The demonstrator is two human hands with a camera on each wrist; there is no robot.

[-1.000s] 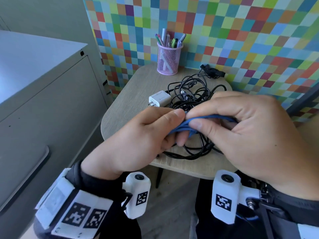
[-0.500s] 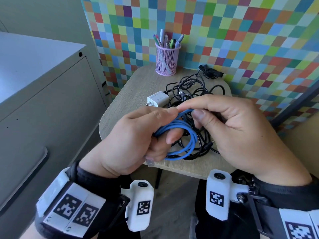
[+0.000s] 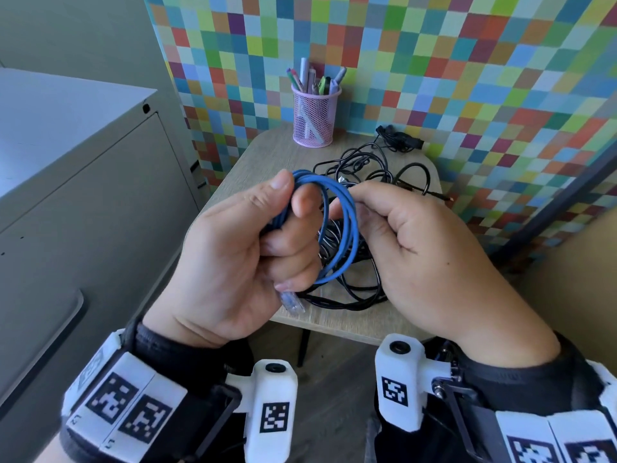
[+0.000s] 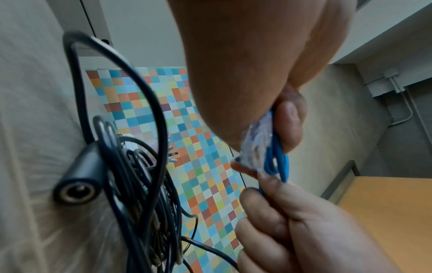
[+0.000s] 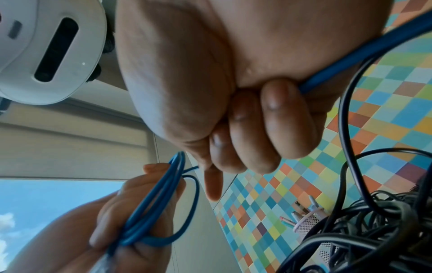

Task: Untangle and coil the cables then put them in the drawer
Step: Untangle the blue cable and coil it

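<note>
A blue cable (image 3: 349, 225) is wound into several loops and held above the small table. My left hand (image 3: 253, 242) grips the gathered loops between thumb and curled fingers, and a clear plug (image 3: 293, 302) sticks out below it. My right hand (image 3: 410, 238) holds the far side of the blue cable (image 5: 364, 61) in curled fingers. The blue loops (image 4: 277, 158) and clear plug (image 4: 256, 146) show in the left wrist view. A tangle of black cables (image 3: 364, 289) lies on the table (image 3: 267, 155) under both hands.
A pink mesh pen cup (image 3: 314, 120) stands at the table's back edge, with a black connector (image 3: 399, 137) to its right. A grey cabinet (image 3: 66, 182) stands to the left. A checkered wall (image 3: 434, 61) rises behind the table.
The blue cable has gone from a flattened bundle between both hands to an upright round coil. My left hand turned thumb-up and the hands rose a little.
</note>
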